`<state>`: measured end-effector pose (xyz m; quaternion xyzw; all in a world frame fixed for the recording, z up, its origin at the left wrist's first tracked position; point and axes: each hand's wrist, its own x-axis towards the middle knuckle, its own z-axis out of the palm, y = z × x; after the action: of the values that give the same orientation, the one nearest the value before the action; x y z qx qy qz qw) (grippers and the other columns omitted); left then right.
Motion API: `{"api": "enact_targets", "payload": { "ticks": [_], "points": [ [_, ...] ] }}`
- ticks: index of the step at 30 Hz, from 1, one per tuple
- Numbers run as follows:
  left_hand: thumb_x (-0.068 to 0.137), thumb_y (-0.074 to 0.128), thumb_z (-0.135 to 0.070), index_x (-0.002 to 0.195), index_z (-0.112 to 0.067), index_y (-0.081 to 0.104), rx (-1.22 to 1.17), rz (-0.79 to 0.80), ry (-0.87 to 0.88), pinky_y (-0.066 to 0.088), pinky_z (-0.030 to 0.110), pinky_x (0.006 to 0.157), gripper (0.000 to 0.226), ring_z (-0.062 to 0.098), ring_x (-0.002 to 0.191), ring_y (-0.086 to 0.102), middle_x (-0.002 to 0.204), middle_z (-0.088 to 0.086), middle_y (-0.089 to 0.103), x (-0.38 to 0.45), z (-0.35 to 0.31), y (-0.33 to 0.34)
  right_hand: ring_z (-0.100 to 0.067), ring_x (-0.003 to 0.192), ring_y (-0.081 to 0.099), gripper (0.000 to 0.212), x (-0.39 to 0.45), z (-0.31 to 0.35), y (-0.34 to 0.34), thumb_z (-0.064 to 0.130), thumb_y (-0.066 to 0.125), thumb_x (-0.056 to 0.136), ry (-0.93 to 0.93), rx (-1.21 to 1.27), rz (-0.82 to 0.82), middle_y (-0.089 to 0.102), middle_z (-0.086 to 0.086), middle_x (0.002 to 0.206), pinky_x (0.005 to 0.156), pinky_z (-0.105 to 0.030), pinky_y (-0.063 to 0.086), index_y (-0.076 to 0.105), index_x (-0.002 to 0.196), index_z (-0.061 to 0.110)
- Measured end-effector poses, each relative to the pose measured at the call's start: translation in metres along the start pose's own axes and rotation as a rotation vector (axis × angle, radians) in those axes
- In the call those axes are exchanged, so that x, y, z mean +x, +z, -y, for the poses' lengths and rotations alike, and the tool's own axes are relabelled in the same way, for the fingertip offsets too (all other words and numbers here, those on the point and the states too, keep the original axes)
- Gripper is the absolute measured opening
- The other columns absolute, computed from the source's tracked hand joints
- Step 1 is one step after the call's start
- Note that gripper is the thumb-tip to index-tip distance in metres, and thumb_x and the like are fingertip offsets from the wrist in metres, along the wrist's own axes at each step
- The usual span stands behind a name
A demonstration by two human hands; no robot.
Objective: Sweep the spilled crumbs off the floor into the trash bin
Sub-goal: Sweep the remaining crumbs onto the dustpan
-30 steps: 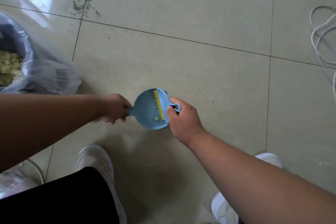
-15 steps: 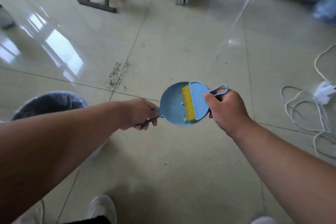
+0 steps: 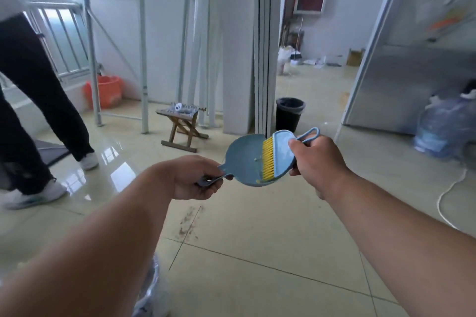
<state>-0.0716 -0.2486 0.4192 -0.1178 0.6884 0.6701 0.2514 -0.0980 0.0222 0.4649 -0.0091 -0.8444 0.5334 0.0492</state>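
While both arms reach forward above the tiled floor (image 3: 257, 265), the left hand (image 3: 192, 177) curls its fingers round the short handle of a small blue dustpan (image 3: 244, 159), held up in the air with its round pan facing the camera. The right hand (image 3: 318, 159) grips a blue hand brush (image 3: 282, 154) by its body, the looped handle protruding above the knuckles; the yellow bristles (image 3: 268, 159) lie inside the pan, against its surface. A few pale crumbs (image 3: 258, 181) sit at the pan's lower edge, beside the bristles. A dark smudge of debris (image 3: 189, 224) marks the floor along a tile joint below the hands. A plastic-lined trash bin (image 3: 152, 293) shows partly at the bottom edge, under the left forearm. A second black bin (image 3: 289, 114) stands by the white pillar (image 3: 237, 44), a wooden folding stool (image 3: 183, 127) to its left. Another person's legs (image 3: 33, 100) stand at far left.
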Motion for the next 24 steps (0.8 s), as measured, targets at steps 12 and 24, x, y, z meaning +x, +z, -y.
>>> {"api": "enact_targets", "payload": {
  "ticks": [12,24],
  "points": [
    [0.106,0.053,-0.016,0.112,0.003,0.075,0.137,-0.189,-0.029,0.037,0.021,0.047,0.030,0.013,0.057,0.047,0.069,0.006,0.054,-0.095,0.030,-0.124,-0.023,0.075,0.073,0.022,-0.036,0.019,0.110,0.024,0.068,0.100,0.318,0.535,0.332,0.075,-0.016,0.103,0.063,-0.031,0.060,0.068,0.109,0.004],
    [0.102,0.059,-0.019,0.091,-0.008,0.080,0.245,-0.305,-0.353,0.028,0.027,0.050,0.026,0.015,0.055,0.041,0.065,0.004,0.053,-0.126,0.214,-0.263,-0.020,0.063,0.075,0.023,-0.104,-0.089,0.348,0.020,0.065,0.102,0.661,0.613,0.664,0.073,-0.018,0.100,0.057,-0.030,0.062,0.065,0.114,0.001]
  ]
}}
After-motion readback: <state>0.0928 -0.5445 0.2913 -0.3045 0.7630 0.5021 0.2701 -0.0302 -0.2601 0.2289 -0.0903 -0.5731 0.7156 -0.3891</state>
